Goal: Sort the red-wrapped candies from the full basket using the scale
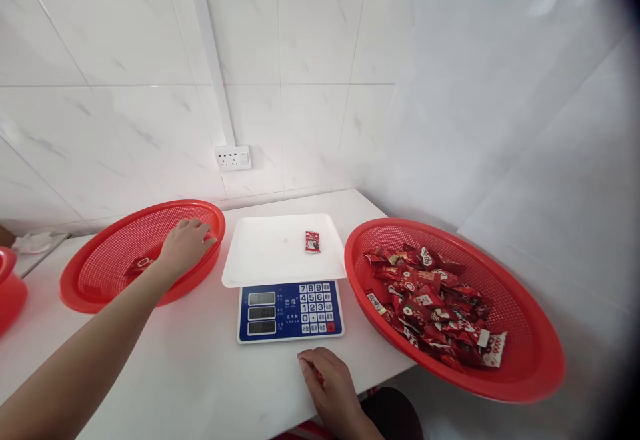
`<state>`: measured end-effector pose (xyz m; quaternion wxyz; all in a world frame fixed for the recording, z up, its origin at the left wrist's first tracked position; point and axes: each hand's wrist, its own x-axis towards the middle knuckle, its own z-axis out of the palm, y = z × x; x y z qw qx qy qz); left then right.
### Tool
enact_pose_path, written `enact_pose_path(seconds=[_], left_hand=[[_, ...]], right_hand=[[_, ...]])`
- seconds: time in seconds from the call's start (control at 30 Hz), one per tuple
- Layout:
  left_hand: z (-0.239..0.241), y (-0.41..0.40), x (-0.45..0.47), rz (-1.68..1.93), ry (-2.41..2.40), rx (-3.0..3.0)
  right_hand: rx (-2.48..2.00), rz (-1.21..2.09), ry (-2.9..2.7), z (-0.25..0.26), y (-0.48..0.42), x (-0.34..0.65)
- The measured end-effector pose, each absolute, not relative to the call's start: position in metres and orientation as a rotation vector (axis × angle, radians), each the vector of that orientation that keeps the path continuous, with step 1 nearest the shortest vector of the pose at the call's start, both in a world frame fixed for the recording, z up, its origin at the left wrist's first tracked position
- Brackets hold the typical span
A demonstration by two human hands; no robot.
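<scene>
My left hand point(184, 245) reaches into the left red basket point(100, 260), fingers bent over its inner wall near a red packet point(140, 265); I cannot see anything gripped. My right hand point(325, 377) rests curled on the white counter in front of the scale point(290, 310), with a bit of red showing between the fingers. One small red packet point(313, 241) lies on the scale's white tray point(270, 253). The right red basket point(525, 333) holds a heap of red candy packets point(430, 303).
The white counter point(200, 373) meets tiled walls behind and at the right. A wall socket point(233, 158) sits above the scale. Part of another red container point(7, 287) shows at the far left edge. The right basket overhangs the counter's front edge.
</scene>
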<state>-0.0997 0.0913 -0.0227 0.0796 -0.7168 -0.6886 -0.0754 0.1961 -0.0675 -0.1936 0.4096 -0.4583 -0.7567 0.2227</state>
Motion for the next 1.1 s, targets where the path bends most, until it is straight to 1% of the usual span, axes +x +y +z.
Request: enact_pose_path(seconds=[0.07, 0.17, 0.3, 0.43, 0.57, 0.7, 0.77, 0.87, 1.0, 1.1], left_hand=[[-0.03, 0.093, -0.087, -0.274, -1.978, -2.293], [-0.043, 0.1, -0.03, -0.394, -1.706, -2.663], [-0.058, 0.115, 0.055, -0.336, -1.257, -2.955], [-0.068, 0.128, 0.088, -0.236, -1.293, -3.001], [-0.068, 0.128, 0.062, -0.266, -1.412, -2.916], [-0.05, 0.109, -0.002, -0.394, -1.573, -2.642], [-0.039, 0.094, -0.037, -0.407, -1.737, -2.433], [-0.034, 0.07, -0.079, -0.282, -1.98, -2.263], [-0.046, 0.042, -0.11, 0.022, -2.245, -2.267], [-0.056, 0.029, -0.119, 0.04, -2.269, -2.175]], right_hand=[[-1.162, 0.56, -1.918, -0.195, -0.067, 0.196], [-1.181, 0.547, -1.904, -0.196, -0.068, 0.195], [-1.187, 0.517, -1.864, -0.196, -0.07, 0.194], [-1.198, 0.509, -1.824, -0.195, -0.071, 0.195], [-1.193, 0.501, -1.823, -0.194, -0.072, 0.195], [-1.184, 0.526, -1.851, -0.193, -0.073, 0.195], [-1.166, 0.533, -1.864, -0.193, -0.072, 0.195], [-1.163, 0.548, -1.875, -0.194, -0.071, 0.195], [-1.18, 0.596, -1.876, -0.196, -0.071, 0.195], [-1.206, 0.711, -1.822, -0.193, -0.072, 0.196]])
